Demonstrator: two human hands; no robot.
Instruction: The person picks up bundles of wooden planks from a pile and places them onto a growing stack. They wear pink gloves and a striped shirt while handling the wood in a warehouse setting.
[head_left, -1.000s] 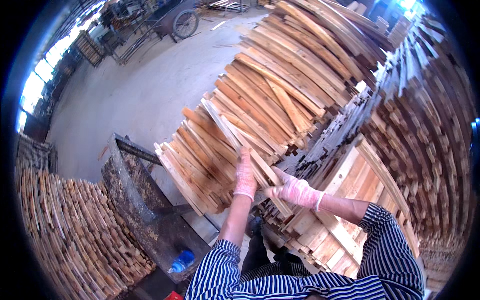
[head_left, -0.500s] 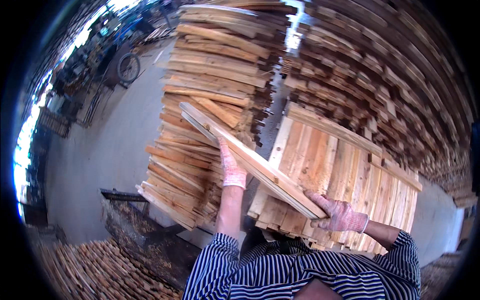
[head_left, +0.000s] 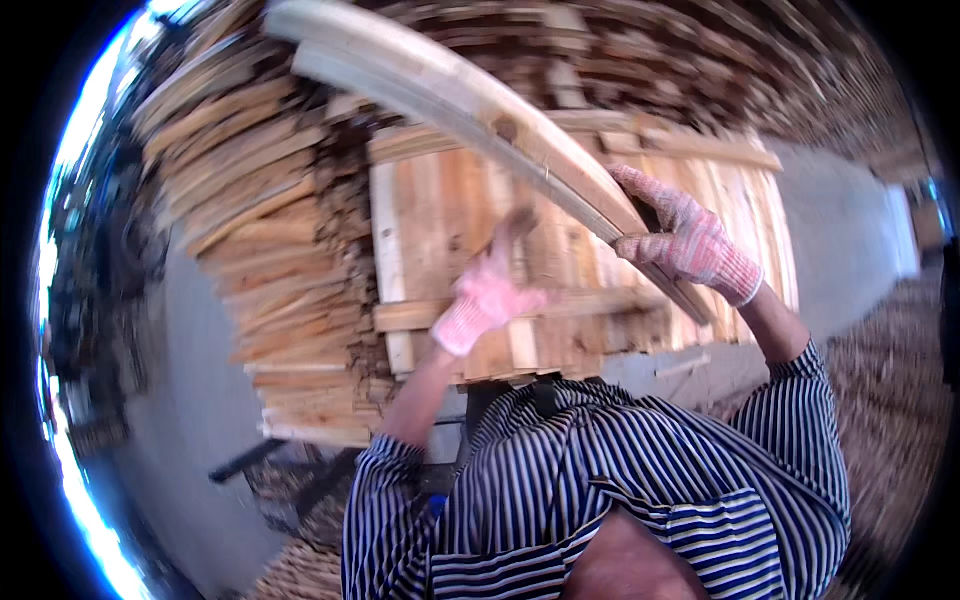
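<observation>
Stacked brown wood fills the yard, then the left hand (head_left: pixel 487 297) in a pink glove hangs loose holding nothing, while the right hand (head_left: pixel 688 243) squeezes long pale wooden boards (head_left: pixel 470 105), probably stiff and heavy, by their low end.

You are wearing pink-and-white knit gloves (head_left: pixel 690 245) and a navy-and-white striped shirt (head_left: pixel 640 480); the planks (head_left: pixel 480 110) are showing pale tan.

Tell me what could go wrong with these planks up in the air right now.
Only the right hand grips the long planks, near one end, so they might tip or slip. The left hand seems off them, near the pallet. The swinging far end could hit the stacked wood.
</observation>
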